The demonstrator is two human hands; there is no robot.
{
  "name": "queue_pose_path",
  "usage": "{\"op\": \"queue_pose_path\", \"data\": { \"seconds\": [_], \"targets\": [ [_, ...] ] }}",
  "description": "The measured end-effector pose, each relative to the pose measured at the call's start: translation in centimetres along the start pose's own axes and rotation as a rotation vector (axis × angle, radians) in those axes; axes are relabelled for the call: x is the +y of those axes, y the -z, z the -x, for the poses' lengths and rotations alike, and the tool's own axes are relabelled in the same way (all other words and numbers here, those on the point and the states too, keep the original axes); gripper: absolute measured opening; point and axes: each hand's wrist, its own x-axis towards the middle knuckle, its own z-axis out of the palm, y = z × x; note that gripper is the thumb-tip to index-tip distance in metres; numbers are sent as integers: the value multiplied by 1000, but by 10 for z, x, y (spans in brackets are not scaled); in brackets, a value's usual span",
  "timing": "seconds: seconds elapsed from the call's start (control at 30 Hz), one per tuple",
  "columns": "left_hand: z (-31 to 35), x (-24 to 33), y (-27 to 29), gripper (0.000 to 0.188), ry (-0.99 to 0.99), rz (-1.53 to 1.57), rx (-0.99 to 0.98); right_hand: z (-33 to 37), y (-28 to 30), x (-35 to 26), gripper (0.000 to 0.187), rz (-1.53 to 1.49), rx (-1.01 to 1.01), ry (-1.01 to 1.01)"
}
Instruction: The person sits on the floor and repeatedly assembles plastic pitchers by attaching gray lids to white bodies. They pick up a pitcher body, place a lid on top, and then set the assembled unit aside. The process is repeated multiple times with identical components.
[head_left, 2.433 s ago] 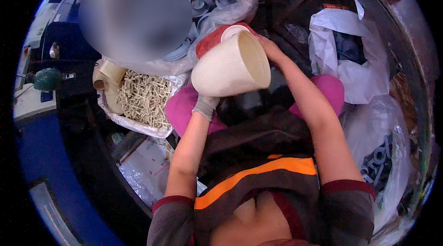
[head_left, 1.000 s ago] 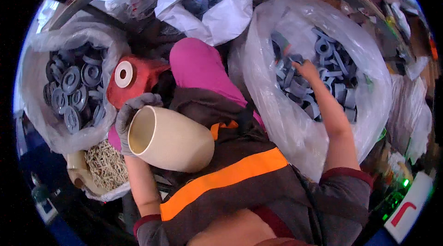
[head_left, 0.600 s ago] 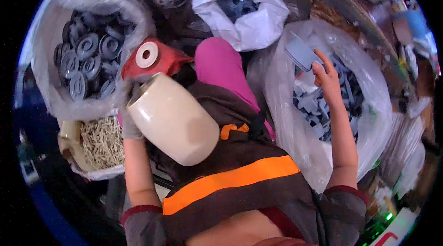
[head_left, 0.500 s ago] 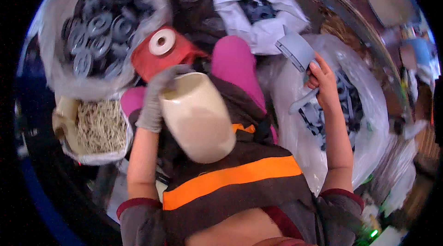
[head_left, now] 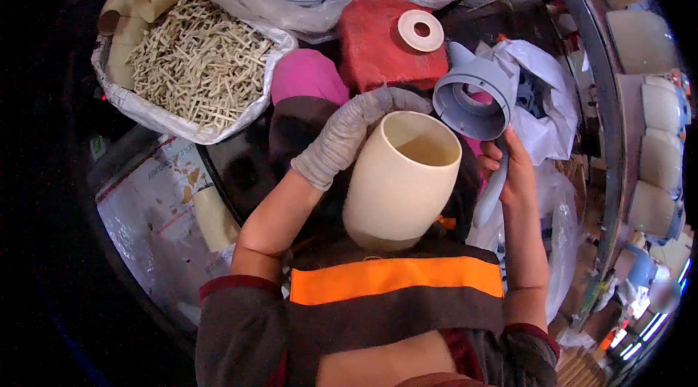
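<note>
My left hand, in a grey work glove, grips the far side of a cream barrel-shaped jug body near its rim. The body sits in my lap, tilted, with its open mouth facing up. My bare right hand holds a blue-grey jug collar by its curved handle. The collar has a spout, and its round opening faces me. It is just right of the body's rim; I cannot tell whether they touch. Beyond both stands a red block-like object with a cream ring on it.
A white sack full of small cream pieces is at the far left. Behind the red object, a clear plastic bag holds several grey round parts. On the right are a white bag with dark parts and a curved metal edge.
The blue-grey collar has come in from the right, beside the jug body, and turned its opening toward me. The jug body is now more upright. The whole view has shifted.
</note>
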Motion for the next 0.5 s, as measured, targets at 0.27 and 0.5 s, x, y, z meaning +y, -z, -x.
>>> {"op": "queue_pose_path", "data": {
  "seconds": [0.27, 0.5],
  "targets": [
    [19, 14, -20, 36, -157, -1379, 323, -5, 11, 10, 23, -158, -17, -19],
    [-27, -13, 37, 34, 215, 186, 146, -1, 19, 37, 21, -403, 33, -101]
  ]
}}
